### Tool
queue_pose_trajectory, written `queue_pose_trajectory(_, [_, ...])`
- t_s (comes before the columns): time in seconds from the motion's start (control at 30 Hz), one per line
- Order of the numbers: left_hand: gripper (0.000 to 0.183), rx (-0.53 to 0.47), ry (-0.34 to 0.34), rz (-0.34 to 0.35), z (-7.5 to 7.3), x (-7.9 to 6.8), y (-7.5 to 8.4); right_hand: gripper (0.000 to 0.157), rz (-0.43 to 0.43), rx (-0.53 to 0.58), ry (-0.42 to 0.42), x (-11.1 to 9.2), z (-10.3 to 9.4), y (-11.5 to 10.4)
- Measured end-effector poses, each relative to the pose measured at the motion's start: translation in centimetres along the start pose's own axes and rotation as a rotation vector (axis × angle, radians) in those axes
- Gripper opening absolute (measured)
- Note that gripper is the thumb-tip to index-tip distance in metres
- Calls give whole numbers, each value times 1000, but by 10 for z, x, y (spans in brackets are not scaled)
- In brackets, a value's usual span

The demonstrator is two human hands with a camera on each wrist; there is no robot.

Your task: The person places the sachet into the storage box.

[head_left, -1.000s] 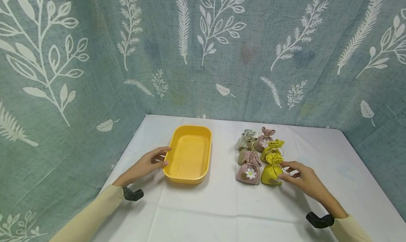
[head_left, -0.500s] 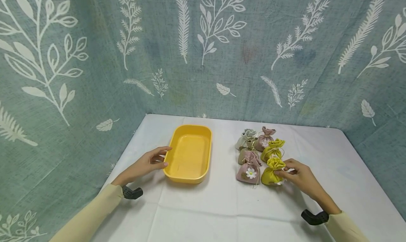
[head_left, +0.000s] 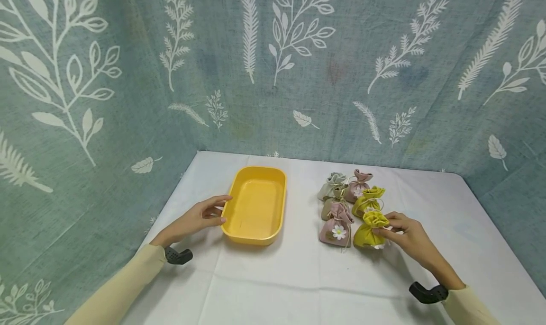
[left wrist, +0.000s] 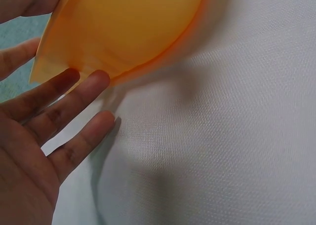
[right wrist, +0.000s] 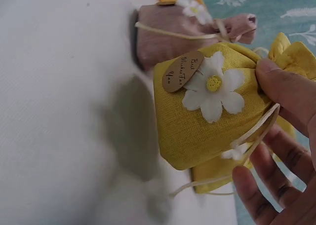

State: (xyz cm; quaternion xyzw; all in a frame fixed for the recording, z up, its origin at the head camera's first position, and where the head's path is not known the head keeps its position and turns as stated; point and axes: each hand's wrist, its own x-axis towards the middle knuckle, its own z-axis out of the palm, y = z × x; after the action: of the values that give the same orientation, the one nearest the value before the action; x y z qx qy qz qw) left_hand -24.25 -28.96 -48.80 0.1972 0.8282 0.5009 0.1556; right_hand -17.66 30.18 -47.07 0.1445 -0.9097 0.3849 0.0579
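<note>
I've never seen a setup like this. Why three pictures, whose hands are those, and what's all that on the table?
No machine here: a person wears three cameras. The wide view is from the head; each close-up is from a wrist. On the white cloth-covered table sit a yellow plastic rectangular tray and a cluster of small drawstring fabric pouches. The left hand rests against the tray's rim. The right hand pinches the gathered neck of the nearest yellow fabric pouch with a white flower, its fingers curled round it.
</note>
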Motion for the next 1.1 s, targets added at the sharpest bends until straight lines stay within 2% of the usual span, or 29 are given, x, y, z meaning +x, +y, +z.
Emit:
queue_pose_trajectory(0.2, [67, -1, -3, -1, -1, 0, 1, 10, -22, 27, 21, 3, -10, -9])
queue_pose_trajectory(0.43, [71, 6, -19, 3, -1, -1, 0, 9, -24, 9, 20, 9, -19, -27])
queue_pose_trajectory(0.7, [73, -22, -42, -1, -3, 1, -4, 9, -30, -7, 30, 17, -21, -45])
queue_pose_trajectory(0.97, [75, -40, -62, -2, -4, 0, -6, 18, -72, 17, 44, 29, -25, -61])
queue_pose_trajectory(1.1, [75, -36, -59, -5, -4, -1, -5, 14, -70, 40, 52, 36, -28, -66])
